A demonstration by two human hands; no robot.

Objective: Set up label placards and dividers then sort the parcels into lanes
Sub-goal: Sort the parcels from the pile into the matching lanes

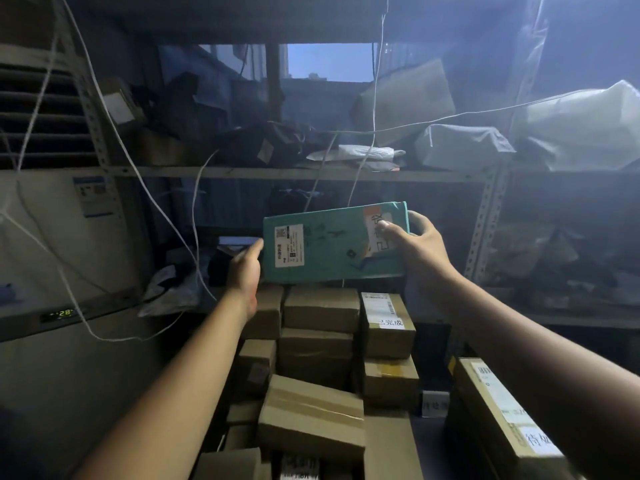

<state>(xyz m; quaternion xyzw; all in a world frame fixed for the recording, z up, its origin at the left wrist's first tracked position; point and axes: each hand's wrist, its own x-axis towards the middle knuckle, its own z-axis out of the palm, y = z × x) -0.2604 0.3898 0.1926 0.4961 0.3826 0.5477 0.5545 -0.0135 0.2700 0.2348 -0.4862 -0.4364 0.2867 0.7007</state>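
Held: flat teal cardboard parcel (334, 244), label toward the viewer, likely for reading | left hand (244, 268) fingers curled round its left edge | right hand (417, 245) pinching its right end | below: stacked brown cardboard boxes (320, 310) | beyond: metal shelf (304, 173).

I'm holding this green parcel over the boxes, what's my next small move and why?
Probably lower the green parcel onto the labelled brown box below it: both carry similar white slips, so likely one lane, and your left hand and right hand grip its ends.
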